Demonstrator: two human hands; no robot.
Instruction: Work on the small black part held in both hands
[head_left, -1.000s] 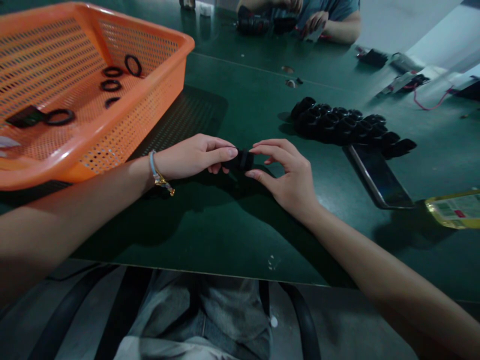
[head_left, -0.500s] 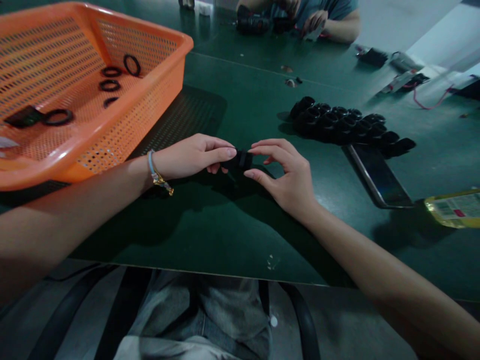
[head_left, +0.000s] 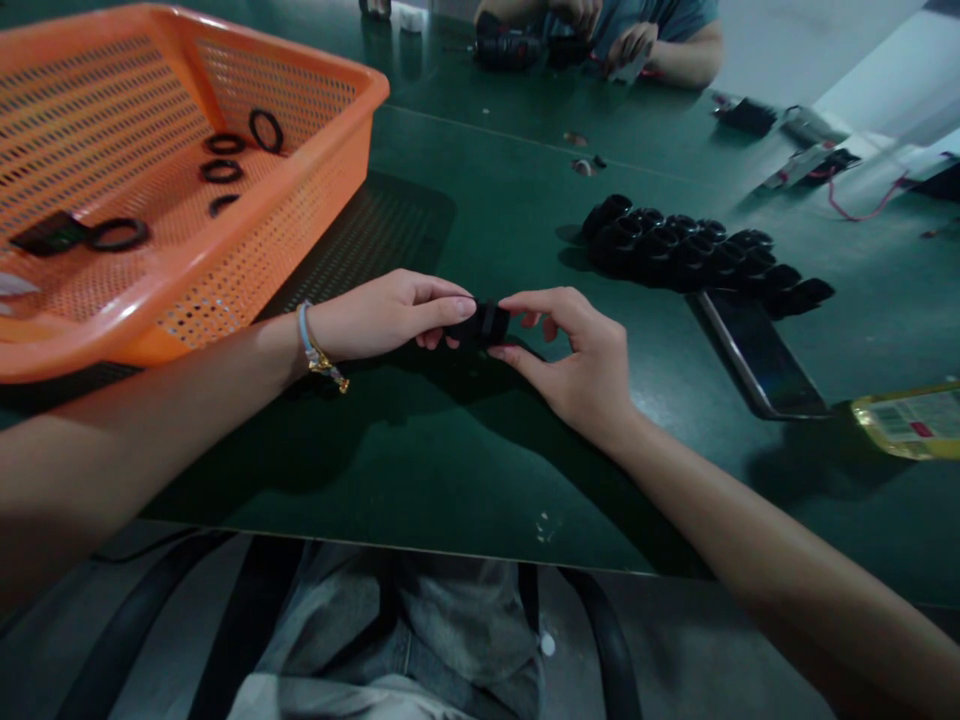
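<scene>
A small black cylindrical part (head_left: 491,323) is held between my two hands, above the green table (head_left: 450,450). My left hand (head_left: 405,315) grips its left end, thumb on top and fingers curled beneath. At the right end, the index finger and thumb of my right hand (head_left: 574,345) pinch the part from above and below. Fine detail on the dark part is hard to make out. Behind and to the right, several black tubular parts (head_left: 690,250) stand bunched together.
An orange basket (head_left: 300,190) at the left holds several black rings (head_left: 221,171). A phone (head_left: 757,355) and a yellow-capped bottle (head_left: 907,420) lie at the right. Across the table, a person's hands (head_left: 634,45) are near a dark power tool (head_left: 506,45).
The fingers of my right hand have shifted slightly around the black part's right end. Both hands still hold it, in nearly the same place.
</scene>
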